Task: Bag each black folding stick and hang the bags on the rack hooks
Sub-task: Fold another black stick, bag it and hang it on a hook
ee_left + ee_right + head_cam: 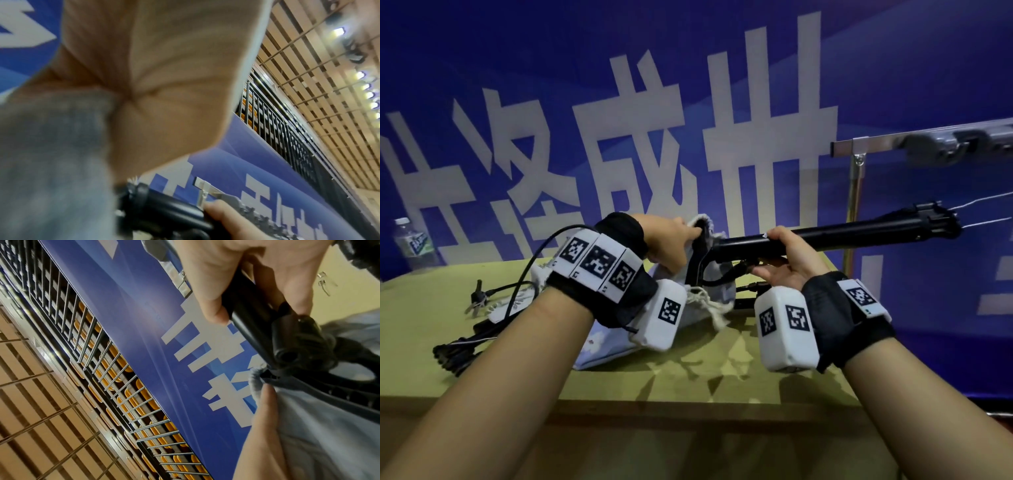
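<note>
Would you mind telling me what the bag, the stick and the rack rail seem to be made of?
Bag: soft pale woven cloth, matte; it creases, and a frayed drawstring hangs from it.
Stick: rigid black tube, satin sheen; metal or plastic, unclear.
Rack rail: bare silvery metal, brushed look, with a bracket.

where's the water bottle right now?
Head view, far left: the water bottle stands upright at the back left edge of the table, against the blue banner, well left of the left hand.
</note>
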Available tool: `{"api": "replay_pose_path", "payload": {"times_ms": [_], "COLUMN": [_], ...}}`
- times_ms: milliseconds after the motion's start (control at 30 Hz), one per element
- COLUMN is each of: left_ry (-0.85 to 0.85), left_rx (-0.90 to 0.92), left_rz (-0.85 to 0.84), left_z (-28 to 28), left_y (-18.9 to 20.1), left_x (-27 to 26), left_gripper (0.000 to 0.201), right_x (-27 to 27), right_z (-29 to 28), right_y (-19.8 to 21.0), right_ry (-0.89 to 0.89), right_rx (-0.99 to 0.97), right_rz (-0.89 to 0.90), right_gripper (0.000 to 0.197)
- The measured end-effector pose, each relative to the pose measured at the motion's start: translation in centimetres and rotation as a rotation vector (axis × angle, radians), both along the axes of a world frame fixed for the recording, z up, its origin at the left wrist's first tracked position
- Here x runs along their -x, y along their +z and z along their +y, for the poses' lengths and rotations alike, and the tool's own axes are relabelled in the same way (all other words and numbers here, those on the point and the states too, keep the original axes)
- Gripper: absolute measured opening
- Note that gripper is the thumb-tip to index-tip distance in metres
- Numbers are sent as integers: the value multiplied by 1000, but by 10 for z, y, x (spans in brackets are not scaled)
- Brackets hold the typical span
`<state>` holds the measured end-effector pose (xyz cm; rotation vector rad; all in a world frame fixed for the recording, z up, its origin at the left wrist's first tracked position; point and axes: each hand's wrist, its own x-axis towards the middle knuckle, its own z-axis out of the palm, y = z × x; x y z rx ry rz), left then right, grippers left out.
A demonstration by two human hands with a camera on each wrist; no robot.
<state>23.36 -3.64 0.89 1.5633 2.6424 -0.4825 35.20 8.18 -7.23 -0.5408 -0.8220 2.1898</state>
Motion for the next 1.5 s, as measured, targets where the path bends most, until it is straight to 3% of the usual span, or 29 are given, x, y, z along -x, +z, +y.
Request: {"api": "replay_pose_path", "payload": {"times_ms": [67, 167, 367, 467, 567, 667, 933, 1067, 1167, 1333, 1500], "left_ry": [-63, -107, -115, -166, -12, 105, 2, 8, -9, -57, -230], "left_rx": [-27, -210, -525, -630, -668, -560, -187, -202, -351, -710, -876], "left_rz": [-21, -110, -246, -396, -326, -213, 74, 293, 360, 150, -228], "left_z": [5, 12, 18, 24, 32, 34, 37, 36, 39, 42, 43], "left_y": [-1, -1, 5, 4, 1, -3, -10, -11, -13, -17, -15], "left_x": [-8, -17, -25, -26, -13, 1, 6, 6, 5, -3, -11], "left_gripper": [81, 75, 15, 24, 28, 19, 11, 12, 10, 16, 12], "right_x": [2, 4, 7, 7, 4, -2, -7, -9, -10, -16, -15], "right_z": [-1, -10, -15, -15, -16, -18, -25, -20, -17, -16, -12], "right_y": [1, -1, -7, -9, -9, -8, -11, -14, -14, -12, -13], "right_ry": [-24, 16, 70, 132, 168, 175, 236, 252, 267, 325, 301], "right_rx": [20, -38, -278, -331, -395, -444, -606, -620, -644, -673, -616], "right_rz": [40, 50, -39, -22, 43, 90, 46, 65, 61, 29, -35], "right_gripper": [15, 10, 6, 10, 14, 20, 23, 24, 24, 26, 25]}}
